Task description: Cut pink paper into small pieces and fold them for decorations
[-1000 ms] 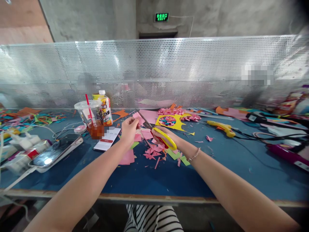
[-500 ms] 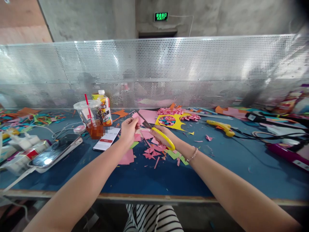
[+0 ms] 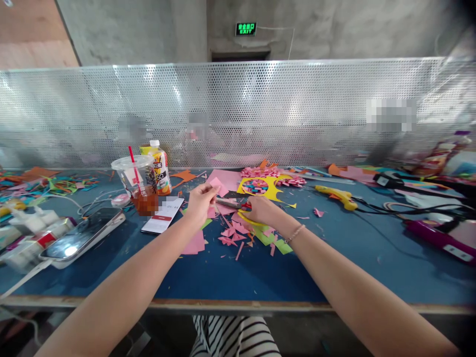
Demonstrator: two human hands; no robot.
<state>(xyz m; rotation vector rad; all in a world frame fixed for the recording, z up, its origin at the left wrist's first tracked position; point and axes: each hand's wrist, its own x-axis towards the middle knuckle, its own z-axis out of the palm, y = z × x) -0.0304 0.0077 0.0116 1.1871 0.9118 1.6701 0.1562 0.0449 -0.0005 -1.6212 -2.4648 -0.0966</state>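
Observation:
My left hand [image 3: 202, 202] pinches a small folded-looking piece of pink paper [image 3: 219, 186] between thumb and fingers. In my right hand [image 3: 263, 210] is a pair of scissors [image 3: 247, 207] with yellow handles, the blades pointing left towards my left fingertips, just below the pink piece. Beneath both hands lie pink paper scraps [image 3: 229, 234], some cut into pointed shapes, and green paper [image 3: 269, 239]. A larger pink sheet [image 3: 227, 177] lies behind my left hand. Beyond my right hand is a yellow sheet [image 3: 273, 186] with a round hole, multicoloured strips showing through it.
On the left stand a lidded cup [image 3: 143, 191] with a red straw and a drink bottle [image 3: 159, 171], near a phone [image 3: 162, 215] and a second phone on a cable [image 3: 84, 237]. Rightward lie a yellow glue gun [image 3: 336, 196] and a purple tool [image 3: 439, 240]. A perforated metal screen [image 3: 320, 109] closes the back.
The scissors have turned lower and flatter, their blades leaving the pink paper for a spot below it. My right wrist has rotated. The pink piece is tilted differently in my left fingers.

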